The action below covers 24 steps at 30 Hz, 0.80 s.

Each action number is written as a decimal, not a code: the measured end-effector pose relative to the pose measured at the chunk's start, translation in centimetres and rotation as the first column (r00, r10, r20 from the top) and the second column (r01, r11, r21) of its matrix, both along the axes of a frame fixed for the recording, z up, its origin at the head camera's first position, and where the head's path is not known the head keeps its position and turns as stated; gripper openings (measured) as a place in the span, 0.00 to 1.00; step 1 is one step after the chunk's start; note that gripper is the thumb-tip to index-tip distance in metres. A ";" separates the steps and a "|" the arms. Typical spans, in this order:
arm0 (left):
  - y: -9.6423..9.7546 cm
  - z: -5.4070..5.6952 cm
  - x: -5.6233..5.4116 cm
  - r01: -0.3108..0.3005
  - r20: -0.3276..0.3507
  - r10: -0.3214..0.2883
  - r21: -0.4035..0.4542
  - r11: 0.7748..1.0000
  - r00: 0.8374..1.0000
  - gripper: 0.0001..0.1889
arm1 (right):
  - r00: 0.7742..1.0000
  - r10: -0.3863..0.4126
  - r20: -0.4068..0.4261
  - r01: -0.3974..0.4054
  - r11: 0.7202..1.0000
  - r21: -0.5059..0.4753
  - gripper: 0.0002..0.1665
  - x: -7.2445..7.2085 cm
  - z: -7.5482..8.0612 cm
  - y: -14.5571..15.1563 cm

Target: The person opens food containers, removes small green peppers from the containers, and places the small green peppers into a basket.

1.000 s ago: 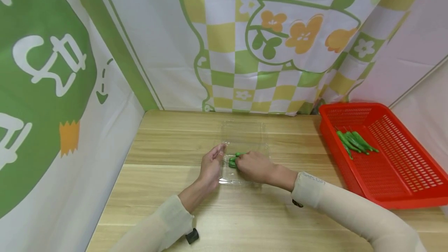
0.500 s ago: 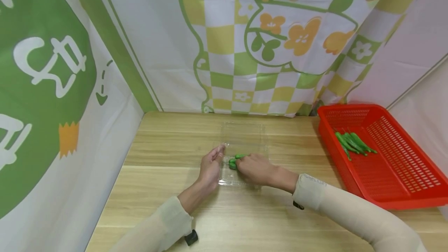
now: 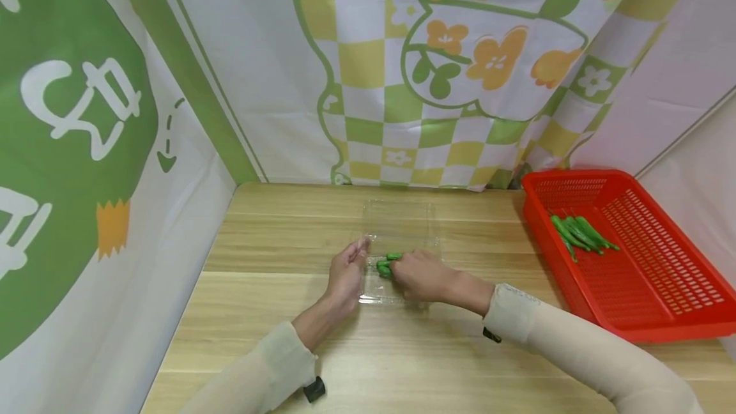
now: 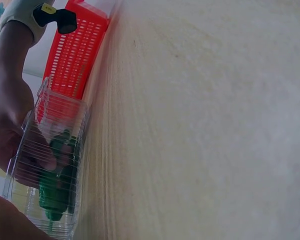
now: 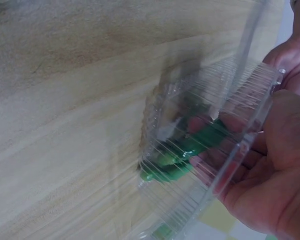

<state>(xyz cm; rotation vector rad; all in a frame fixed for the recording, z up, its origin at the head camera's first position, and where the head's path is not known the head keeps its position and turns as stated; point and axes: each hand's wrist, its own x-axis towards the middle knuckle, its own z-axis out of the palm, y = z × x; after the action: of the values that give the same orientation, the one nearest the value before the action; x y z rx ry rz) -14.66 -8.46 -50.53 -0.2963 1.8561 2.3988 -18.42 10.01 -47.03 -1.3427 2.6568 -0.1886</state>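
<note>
A clear plastic clamshell box (image 3: 376, 289) lies on the wooden table with its lid (image 3: 398, 216) folded back. My left hand (image 3: 345, 276) holds the box's left side at the rim. Reaching in from the right, my right hand (image 3: 420, 275) has its fingers curled at several green chili peppers (image 3: 384, 267) on the box floor. The right wrist view shows those fingertips, through the ribbed wall, against the peppers (image 5: 205, 140). Seen from the left wrist, the peppers (image 4: 52, 195) lie lengthwise along the box. The right hand's knuckles hide part of them in the head view.
A red slotted plastic basket (image 3: 650, 324) stands at the table's right side, with several more green chili peppers (image 3: 581, 233) at its far left. Printed fabric (image 3: 402, 133) hangs behind the table, and a white and green sheet (image 3: 190, 209) borders it on the left.
The right hand and the peppers at its fingertips have shifted very slightly within the box. The left hand stays at the rim.
</note>
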 end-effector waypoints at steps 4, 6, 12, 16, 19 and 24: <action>0.1 -0.2 0.2 0.008 0.017 -0.008 -0.003 1.000 1.000 0.25 | 1.000 -0.017 0.022 0.018 1.000 -0.011 0.12 0.1 0.3 0.3; 0.1 -0.3 0.4 0.013 0.029 -0.013 -0.007 1.000 1.000 0.25 | 0.999 -0.023 0.028 0.023 1.000 -0.021 0.11 0.1 0.3 0.4; 0.1 -0.1 0.4 0.011 0.017 -0.011 -0.020 1.000 1.000 0.25 | 1.000 -0.027 0.015 0.027 0.998 -0.053 0.10 0.1 0.9 0.8; 0.0 0.0 0.3 0.016 0.006 -0.016 -0.018 1.000 1.000 0.25 | 0.999 -0.038 0.008 0.039 0.998 -0.058 0.10 0.1 1.5 1.1; 0.0 0.0 0.2 0.010 0.001 -0.010 -0.017 1.000 1.000 0.25 | 0.999 -0.048 0.000 0.048 0.996 -0.071 0.09 0.1 1.9 1.3; 0.0 0.1 0.1 -0.002 0.006 0.002 -0.013 1.000 1.000 0.25 | 0.999 -0.048 0.003 0.048 0.993 -0.108 0.07 0.0 2.7 1.5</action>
<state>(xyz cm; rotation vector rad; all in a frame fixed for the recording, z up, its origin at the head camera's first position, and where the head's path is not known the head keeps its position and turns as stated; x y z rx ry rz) -14.51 -8.48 -50.45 -0.3058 1.8710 2.3850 -18.38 11.51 -44.32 -1.3099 2.7158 -0.3425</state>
